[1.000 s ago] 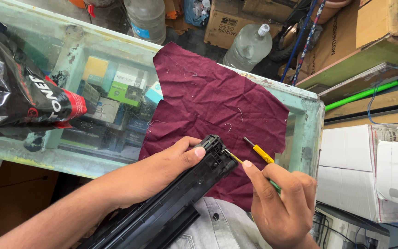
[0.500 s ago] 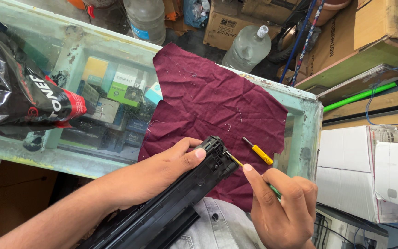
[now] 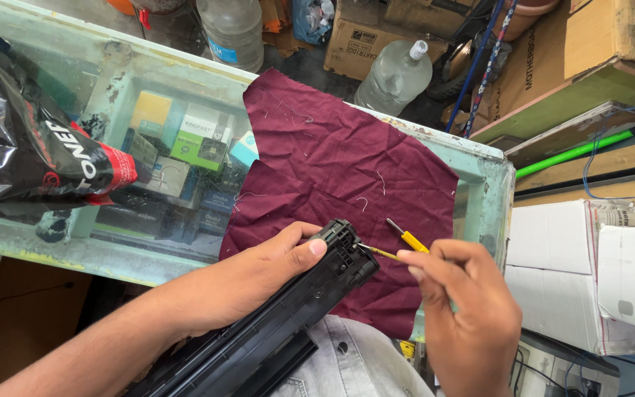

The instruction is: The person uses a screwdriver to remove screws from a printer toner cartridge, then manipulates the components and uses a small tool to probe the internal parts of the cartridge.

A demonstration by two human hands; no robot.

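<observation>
A long black toner cartridge [image 3: 288, 323] rests across my lap, its far end lying on a maroon cloth [image 3: 347, 162]. My left hand [image 3: 259, 272] grips that end from the left, thumb on top. My right hand [image 3: 464, 316] pinches a thin tool with a yellow shaft [image 3: 378, 252], whose tip touches the cartridge's end face. A second small screwdriver with a yellow handle [image 3: 408, 237] lies loose on the cloth just above my right fingers.
The cloth covers part of a glass-topped counter [image 3: 112, 81] with small boxes inside. A black and red toner bag [image 3: 31, 154] lies at its left. Plastic water bottles [image 3: 398, 73], cardboard boxes [image 3: 611, 44] and white cartons [image 3: 560, 272] stand behind and to the right.
My right hand has turned a little, its fingers curling further over the thin tool. The cartridge and my left hand have stayed in place.
</observation>
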